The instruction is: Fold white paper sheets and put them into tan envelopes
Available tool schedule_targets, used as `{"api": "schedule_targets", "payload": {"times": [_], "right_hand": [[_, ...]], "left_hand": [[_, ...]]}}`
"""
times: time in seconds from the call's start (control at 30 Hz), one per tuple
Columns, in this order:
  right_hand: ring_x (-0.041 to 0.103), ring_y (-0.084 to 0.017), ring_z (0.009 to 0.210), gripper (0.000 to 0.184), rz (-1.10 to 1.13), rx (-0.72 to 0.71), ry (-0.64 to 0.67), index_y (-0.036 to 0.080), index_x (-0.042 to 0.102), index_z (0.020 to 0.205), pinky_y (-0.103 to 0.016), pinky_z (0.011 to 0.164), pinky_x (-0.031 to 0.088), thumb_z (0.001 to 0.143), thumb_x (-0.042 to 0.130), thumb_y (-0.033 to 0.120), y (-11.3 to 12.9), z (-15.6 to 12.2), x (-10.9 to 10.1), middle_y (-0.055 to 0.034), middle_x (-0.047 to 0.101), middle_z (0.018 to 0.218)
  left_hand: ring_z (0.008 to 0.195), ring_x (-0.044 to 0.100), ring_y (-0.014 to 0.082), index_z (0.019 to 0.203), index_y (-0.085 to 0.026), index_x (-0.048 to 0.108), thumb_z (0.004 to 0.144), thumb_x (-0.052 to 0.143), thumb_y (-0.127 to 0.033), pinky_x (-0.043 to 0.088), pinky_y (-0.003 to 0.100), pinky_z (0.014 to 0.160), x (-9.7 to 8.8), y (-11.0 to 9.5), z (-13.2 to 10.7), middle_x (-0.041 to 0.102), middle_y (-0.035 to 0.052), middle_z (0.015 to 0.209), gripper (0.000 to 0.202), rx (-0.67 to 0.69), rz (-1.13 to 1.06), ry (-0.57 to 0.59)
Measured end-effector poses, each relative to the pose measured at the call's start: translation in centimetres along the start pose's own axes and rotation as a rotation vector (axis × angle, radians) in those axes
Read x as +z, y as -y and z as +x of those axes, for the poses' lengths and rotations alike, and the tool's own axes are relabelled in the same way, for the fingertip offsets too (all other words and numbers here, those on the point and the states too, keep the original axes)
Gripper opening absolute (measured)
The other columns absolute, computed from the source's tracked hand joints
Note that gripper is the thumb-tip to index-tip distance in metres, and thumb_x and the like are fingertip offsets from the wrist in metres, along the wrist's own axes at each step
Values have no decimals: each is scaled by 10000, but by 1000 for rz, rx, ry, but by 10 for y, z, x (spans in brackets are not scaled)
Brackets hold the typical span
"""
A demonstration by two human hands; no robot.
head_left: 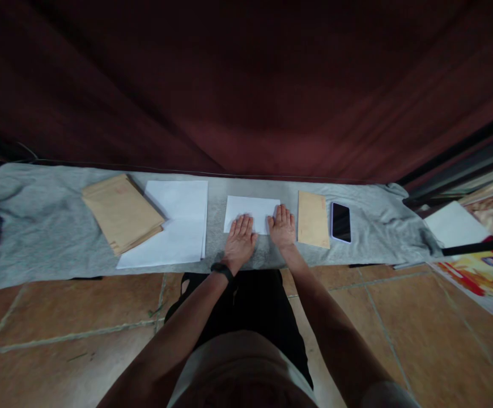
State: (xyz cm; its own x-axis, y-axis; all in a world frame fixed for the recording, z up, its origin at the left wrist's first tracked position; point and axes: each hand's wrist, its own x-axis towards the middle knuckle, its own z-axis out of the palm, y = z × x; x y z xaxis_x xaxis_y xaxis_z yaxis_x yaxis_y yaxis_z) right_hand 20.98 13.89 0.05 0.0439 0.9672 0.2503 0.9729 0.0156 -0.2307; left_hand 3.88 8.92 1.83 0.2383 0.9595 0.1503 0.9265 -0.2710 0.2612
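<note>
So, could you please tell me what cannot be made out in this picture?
All in the head view:
- Small white paper: parts of its near edge, covered by the left hand and right hand.
- Large white sheets: left part, hidden by the brown envelope stack.
- Single brown envelope: faint marks, too small and blurred to read.
- Colourful printed sheet: cut off by the right edge.

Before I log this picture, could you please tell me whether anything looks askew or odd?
The brown envelope stack lies slanted at left, overlapping the large white sheets, unlike the smaller white paper, which sits nearly straight under the left hand and right hand. No spill shows.
</note>
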Motion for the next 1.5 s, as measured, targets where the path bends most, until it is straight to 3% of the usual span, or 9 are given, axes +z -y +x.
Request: {"api": "schedule_targets", "payload": {"times": [0.23, 0.33, 0.47, 0.63, 0.73, 1.03, 1.27, 1.4, 1.5], "right_hand": [[351, -335, 1501, 606, 3, 3, -6, -2, 362, 1554, -544, 1211, 266, 1056, 333, 343, 9, 1, -9, -247, 355, 1618], [311, -315, 1527, 586, 43, -107, 16, 63, 338, 1582, -529, 1221, 254, 1064, 313, 336, 26, -4, -11, -196, 307, 1654], [339, -282, 1518, 549, 73, -247, 127, 142, 398, 1570, -475, 1238, 242, 1079, 315, 371, 41, -18, -9, -132, 350, 1649], [356, -288, 1508, 540, 48, -187, 93, 142, 403, 1566, -504, 1231, 250, 1078, 338, 363, 31, -31, -6, -158, 369, 1635], [346, -308, 1512, 568, 35, -152, 63, 123, 382, 1574, -525, 1223, 264, 1071, 367, 386, 22, -34, -5, -178, 352, 1639], [354, -307, 1509, 572, 18, -122, 17, 113, 413, 1559, -513, 1226, 271, 1077, 359, 415, 23, -36, -2, -181, 381, 1622], [367, -316, 1501, 557, 50, -114, 36, 122, 416, 1558, -542, 1227, 257, 1074, 367, 395, 22, -34, -4, -180, 385, 1621], [368, -308, 1500, 530, 113, -95, 81, 84, 460, 1522, -543, 1231, 250, 1075, 326, 336, 29, -11, -9, -191, 420, 1599], [326, -270, 1525, 533, 150, -179, 133, 98, 426, 1546, -477, 1233, 270, 1077, 311, 323, 38, 11, -7, -165, 371, 1634]], "left_hand": [[1568, 216, 245, 1585, -78, 322, 1025, 332, -374, 195, 452, 1287, -3, 9, -7, 300, 142, 1665, 633, 21, 19, 38], [1570, 206, 240, 1587, -84, 324, 1009, 337, -316, 186, 452, 1290, -3, 10, -8, 307, 136, 1663, 623, 27, 20, 36], [1567, 218, 240, 1580, -91, 344, 997, 334, -273, 183, 458, 1290, -2, 10, -10, 331, 132, 1654, 611, 33, 7, 26], [1565, 224, 237, 1575, -76, 344, 1012, 316, -283, 200, 443, 1286, -3, 13, -14, 321, 139, 1657, 601, -14, -2, 18], [1568, 216, 239, 1576, -77, 343, 1019, 304, -294, 185, 452, 1290, -4, 10, -4, 327, 140, 1655, 599, -63, 1, 23], [1581, 161, 240, 1594, -89, 307, 1041, 259, -318, 113, 465, 1300, 6, 7, 65, 287, 109, 1677, 601, -48, -25, 80], [1588, 129, 241, 1606, -142, 301, 1052, 254, -373, 103, 474, 1298, 13, 25, 68, 245, 81, 1691, 603, -66, -11, 52], [1588, 131, 250, 1599, -140, 319, 1049, 267, -363, 99, 474, 1297, 11, 26, 66, 246, 83, 1692, 596, -68, 5, 55], [1587, 134, 259, 1594, -142, 334, 1048, 265, -331, 103, 482, 1294, 9, 25, 67, 248, 85, 1693, 582, -55, 14, 72]]}}
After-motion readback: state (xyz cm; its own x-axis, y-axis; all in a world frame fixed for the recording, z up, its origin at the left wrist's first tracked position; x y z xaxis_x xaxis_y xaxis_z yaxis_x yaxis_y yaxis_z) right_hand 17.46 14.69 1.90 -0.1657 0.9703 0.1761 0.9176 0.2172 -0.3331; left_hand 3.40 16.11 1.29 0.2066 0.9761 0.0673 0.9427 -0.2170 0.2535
